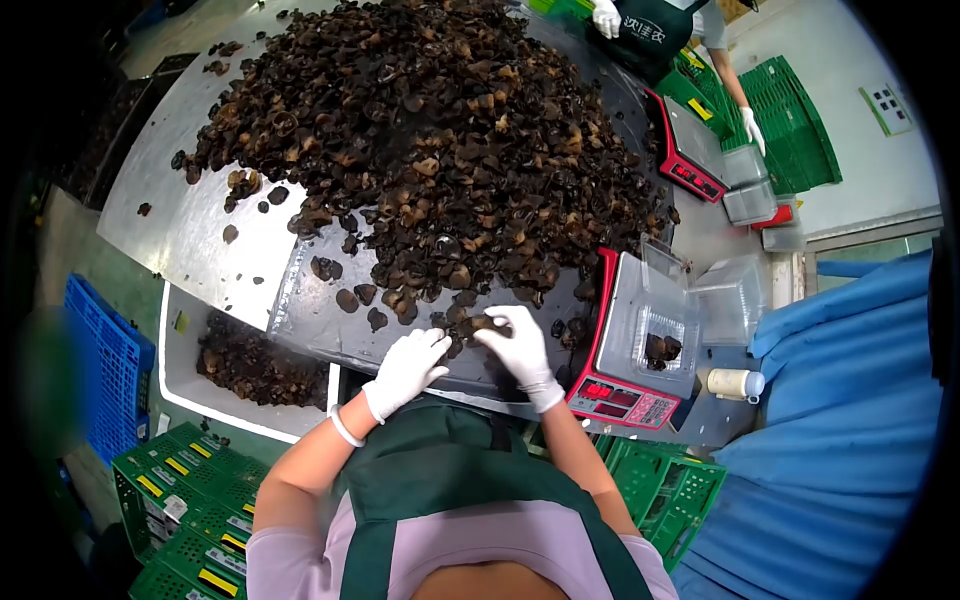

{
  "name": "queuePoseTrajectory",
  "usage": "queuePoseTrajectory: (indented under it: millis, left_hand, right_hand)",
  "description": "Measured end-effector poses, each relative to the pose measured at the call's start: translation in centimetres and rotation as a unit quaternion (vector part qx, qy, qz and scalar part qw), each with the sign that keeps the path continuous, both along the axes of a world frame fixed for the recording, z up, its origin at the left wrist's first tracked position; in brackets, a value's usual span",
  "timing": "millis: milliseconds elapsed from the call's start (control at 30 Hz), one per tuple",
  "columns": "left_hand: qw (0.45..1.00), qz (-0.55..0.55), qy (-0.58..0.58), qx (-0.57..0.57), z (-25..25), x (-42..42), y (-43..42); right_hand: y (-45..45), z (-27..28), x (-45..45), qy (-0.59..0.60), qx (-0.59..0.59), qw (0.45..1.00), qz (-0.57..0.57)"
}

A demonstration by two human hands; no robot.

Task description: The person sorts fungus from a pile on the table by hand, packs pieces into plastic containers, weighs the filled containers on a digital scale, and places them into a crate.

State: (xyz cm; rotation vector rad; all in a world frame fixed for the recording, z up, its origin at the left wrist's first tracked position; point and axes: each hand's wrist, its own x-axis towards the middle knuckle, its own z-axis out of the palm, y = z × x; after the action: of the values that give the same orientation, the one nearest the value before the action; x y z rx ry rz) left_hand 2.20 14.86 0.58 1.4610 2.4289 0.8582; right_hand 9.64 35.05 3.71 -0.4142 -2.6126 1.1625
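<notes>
A large heap of dark brown wood ear mushrooms covers the metal table ahead of me. At the table's near edge, my right hand, in a white glove, pinches a wood ear between thumb and fingers. Beside it, my left hand, also gloved, lies with fingers stretched out, their tips by a few loose pieces. To the right of my right hand stands a red scale. On it sits a clear plastic box with a few wood ears inside.
A white bin holding dark pieces stands at the lower left. Green crates and a blue crate are nearby. Across the table, a gloved co-worker stands by a second scale. A white bottle lies at right.
</notes>
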Motion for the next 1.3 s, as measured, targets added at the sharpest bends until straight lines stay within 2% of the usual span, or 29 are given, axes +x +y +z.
queuePoseTrajectory:
  millis: [67,133,200,233,267,333,367,400,433,467,500,567,600,667,733,800,867,933,967,1000,1033,1067,1100,1133,1167,1200,1267,1300]
  left_hand:
    - [0.999,0.025,-0.025,0.033,-0.6,0.0,-0.4]
    - [0.995,0.049,-0.051,0.065,-1.4,0.0,-0.9]
    - [0.957,0.11,-0.188,0.192,-1.6,-0.1,-1.2]
    - [0.913,0.166,-0.342,0.15,-0.2,-0.2,-1.4]
    - [0.804,0.18,-0.533,0.195,-0.7,-0.2,-1.6]
    - [0.653,0.184,-0.698,0.229,1.6,-0.9,-2.0]
    - [0.619,0.156,-0.726,0.257,1.6,-1.0,-2.0]
    - [0.62,0.156,-0.725,0.257,1.4,-1.0,-1.8]
    - [0.554,0.129,-0.767,0.296,0.9,-1.1,-1.6]
    - [0.485,0.102,-0.803,0.331,0.7,-1.1,-1.6]
    - [0.459,0.083,-0.814,0.346,0.8,-1.2,-1.4]
    - [0.442,0.085,-0.824,0.344,1.3,-1.3,-1.0]
    - [0.423,0.083,-0.835,0.343,1.4,-1.4,-0.9]
    - [0.42,0.066,-0.84,0.336,1.3,-1.5,-0.4]
    - [0.347,0.065,-0.87,0.344,2.0,-1.6,0.4]
    - [0.399,0.048,-0.847,0.349,3.5,-1.6,1.3]
    - [0.422,0.04,-0.84,0.338,4.8,-1.6,2.3]
    - [0.509,0.042,-0.797,0.322,6.3,-1.1,3.8]
    - [0.621,0.047,-0.719,0.31,6.8,-0.5,4.9]
    - [0.719,0.048,-0.626,0.298,7.2,0.2,6.1]
    - [0.776,0.034,-0.558,0.292,7.6,0.9,7.3]
    - [0.836,0.039,-0.5,0.22,9.2,1.5,8.4]
    - [0.916,-0.019,-0.359,0.179,9.5,1.9,9.7]
    - [0.967,-0.07,-0.202,0.135,9.8,2.1,10.8]
    - [0.97,-0.099,-0.177,0.132,10.2,2.7,11.5]
    - [0.965,-0.099,-0.184,0.159,11.0,3.1,12.1]
    - [0.939,-0.025,-0.273,0.208,11.7,3.1,12.3]
    - [0.936,0.02,-0.27,0.227,11.4,2.4,11.9]
  right_hand:
    - [-1.2,-0.1,-0.7,-0.071,0.18,0.98,0.036]
    - [-0.5,-1.4,-0.9,-0.108,0.14,0.983,0.045]
    - [0.9,-2.0,-0.8,-0.082,-0.07,0.994,0.011]
    - [1.5,-2.3,-0.9,-0.066,-0.221,0.973,0.021]
    - [2.4,-2.1,-0.2,-0.082,-0.367,0.926,0.014]
    - [3.0,-1.2,0.3,-0.058,-0.541,0.838,0.027]
    - [3.3,-1.7,0.8,-0.057,-0.541,0.839,0.027]
    - [3.3,-2.3,1.3,-0.055,-0.603,0.796,-0.015]
    - [3.3,-2.8,1.6,-0.053,-0.661,0.747,-0.056]
    - [3.6,-3.3,1.9,-0.052,-0.662,0.745,-0.054]
    - [3.5,-3.1,1.9,-0.05,-0.562,0.826,0.006]
    - [2.3,-1.2,1.4,-0.016,-0.683,0.73,0.013]
    - [1.8,-0.6,1.4,-0.014,-0.685,0.728,0.011]
    - [1.5,-0.2,1.7,0.022,-0.728,0.684,0.022]
    - [1.4,-0.3,2.5,0.047,-0.74,0.67,0.031]
    - [1.4,0.0,3.8,0.068,-0.75,0.657,0.013]
    - [1.1,0.5,5.0,0.054,-0.728,0.683,-0.017]
    - [0.7,1.1,5.9,0.017,-0.697,0.717,-0.026]
    - [0.5,1.2,6.1,0.019,-0.683,0.73,-0.002]
    - [0.4,1.5,6.2,0.023,-0.696,0.717,0.025]
    - [0.1,1.5,6.1,0.045,-0.713,0.699,0.017]
    - [0.0,1.5,6.2,0.065,-0.73,0.68,0.013]
    - [0.2,1.5,6.5,0.065,-0.751,0.657,-0.032]
    - [0.6,1.7,6.8,0.063,-0.771,0.629,-0.073]
    - [1.8,1.9,7.0,0.072,-0.776,0.623,-0.065]
    - [2.3,3.2,6.3,0.09,-0.765,0.609,-0.187]
    - [6.3,5.2,8.0,0.142,-0.752,0.643,-0.033]
    - [7.9,7.9,8.3,0.158,-0.694,0.697,-0.09]
